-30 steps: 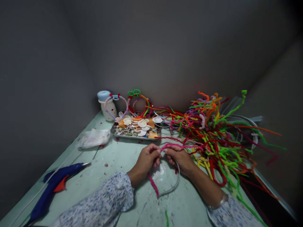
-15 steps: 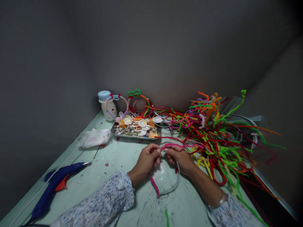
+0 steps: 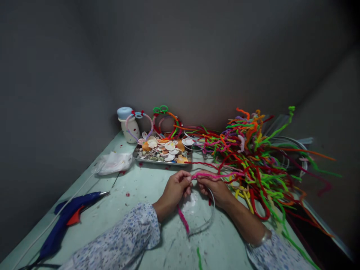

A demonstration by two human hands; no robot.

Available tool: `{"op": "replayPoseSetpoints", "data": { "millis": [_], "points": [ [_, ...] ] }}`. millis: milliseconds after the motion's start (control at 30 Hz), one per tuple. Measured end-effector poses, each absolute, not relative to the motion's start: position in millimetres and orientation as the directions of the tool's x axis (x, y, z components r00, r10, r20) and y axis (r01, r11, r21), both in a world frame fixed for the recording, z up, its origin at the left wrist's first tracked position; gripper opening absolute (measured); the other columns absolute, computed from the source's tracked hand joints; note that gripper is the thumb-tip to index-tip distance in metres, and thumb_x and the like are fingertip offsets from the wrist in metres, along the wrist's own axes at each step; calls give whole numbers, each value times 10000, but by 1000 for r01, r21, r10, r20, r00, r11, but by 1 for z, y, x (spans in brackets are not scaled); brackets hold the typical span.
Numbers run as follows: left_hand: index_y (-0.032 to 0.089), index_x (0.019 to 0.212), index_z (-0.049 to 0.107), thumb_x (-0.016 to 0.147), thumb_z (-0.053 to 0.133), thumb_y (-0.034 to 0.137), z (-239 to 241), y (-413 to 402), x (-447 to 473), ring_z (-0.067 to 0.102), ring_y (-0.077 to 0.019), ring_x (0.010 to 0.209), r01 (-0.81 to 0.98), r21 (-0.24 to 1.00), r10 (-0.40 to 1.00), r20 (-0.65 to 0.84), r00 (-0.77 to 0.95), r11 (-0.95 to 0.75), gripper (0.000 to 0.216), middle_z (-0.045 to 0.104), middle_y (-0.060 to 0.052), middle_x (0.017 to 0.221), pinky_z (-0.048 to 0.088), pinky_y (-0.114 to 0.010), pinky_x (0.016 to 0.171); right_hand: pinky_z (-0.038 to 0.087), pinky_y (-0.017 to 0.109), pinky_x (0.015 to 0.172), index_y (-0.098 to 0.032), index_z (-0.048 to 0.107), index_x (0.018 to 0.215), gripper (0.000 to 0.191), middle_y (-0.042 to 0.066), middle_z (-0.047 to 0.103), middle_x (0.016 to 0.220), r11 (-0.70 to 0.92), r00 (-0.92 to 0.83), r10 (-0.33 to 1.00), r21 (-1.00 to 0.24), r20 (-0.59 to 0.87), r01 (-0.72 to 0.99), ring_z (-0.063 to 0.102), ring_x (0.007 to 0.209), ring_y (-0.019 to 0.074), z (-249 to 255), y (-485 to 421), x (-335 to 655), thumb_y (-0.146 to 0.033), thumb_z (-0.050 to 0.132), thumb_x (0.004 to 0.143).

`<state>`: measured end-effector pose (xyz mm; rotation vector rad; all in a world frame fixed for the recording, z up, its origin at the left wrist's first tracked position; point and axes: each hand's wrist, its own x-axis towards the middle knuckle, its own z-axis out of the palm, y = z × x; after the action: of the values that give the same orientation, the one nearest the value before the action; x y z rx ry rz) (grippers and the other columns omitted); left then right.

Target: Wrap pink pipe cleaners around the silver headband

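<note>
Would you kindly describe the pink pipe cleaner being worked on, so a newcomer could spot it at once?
On the pale green table, just in front of the tray of shells, the left hand and right hand meet. The pink pipe cleaner is pinched between them, trailing right toward the multicoloured pile. Unlike those loose ones, it alone is held and winds onto a thin headband.

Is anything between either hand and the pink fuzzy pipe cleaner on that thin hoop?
Nothing visible. The left hand and right hand both pinch the pink fuzzy pipe cleaner at the top of the thin grey hoop. The heap of coloured pipe cleaners lies off to the right.
</note>
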<state>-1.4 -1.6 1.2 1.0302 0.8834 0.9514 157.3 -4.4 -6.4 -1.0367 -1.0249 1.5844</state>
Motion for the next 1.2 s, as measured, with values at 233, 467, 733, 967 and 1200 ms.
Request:
{"op": "replayPoseSetpoints", "data": {
  "millis": [233,467,733,967,1200],
  "points": [
    [144,849,526,774,614,345,1,-2,-1,417,-33,397,-206,953,931,-144,336,222,232,534,39,599,290,-157,382,303,171,409,-160,663,800,171,-43,530,522,-203,-214,965,-949,-152,-241,428,418,53,1,-6,156,-272,704,677],
    [154,879,527,768,614,367,2,-2,0,425,-40,402,-191,961,938,-134,319,202,255,545,43,610,299,-166,388,314,170,403,-171,649,808,123,-47,528,536,-187,-160,976,-942,-147,-280,443,430,61,-7,-4,157,-254,668,719],
    [163,857,527,748,635,367,3,-2,0,409,-37,386,-213,954,937,-135,322,211,255,537,51,586,276,-167,377,334,166,413,-153,670,827,132,-37,535,546,-184,-175,974,-949,-141,-258,445,434,57,-6,-4,156,-223,662,715],
    [149,886,543,772,614,349,4,-3,-1,417,-34,408,-218,957,941,-116,318,191,241,540,38,621,293,-161,388,336,164,405,-156,660,852,196,-38,550,553,-215,-153,973,-920,-173,-328,451,425,55,-4,-3,156,-288,706,715],
    [153,873,530,740,641,350,5,-1,0,423,-37,408,-253,940,944,-152,294,230,262,526,48,615,298,-161,385,373,171,441,-164,674,900,238,-18,592,610,-212,-195,969,-916,-152,-341,492,472,67,-7,-4,158,-303,721,713]
  ]
}}
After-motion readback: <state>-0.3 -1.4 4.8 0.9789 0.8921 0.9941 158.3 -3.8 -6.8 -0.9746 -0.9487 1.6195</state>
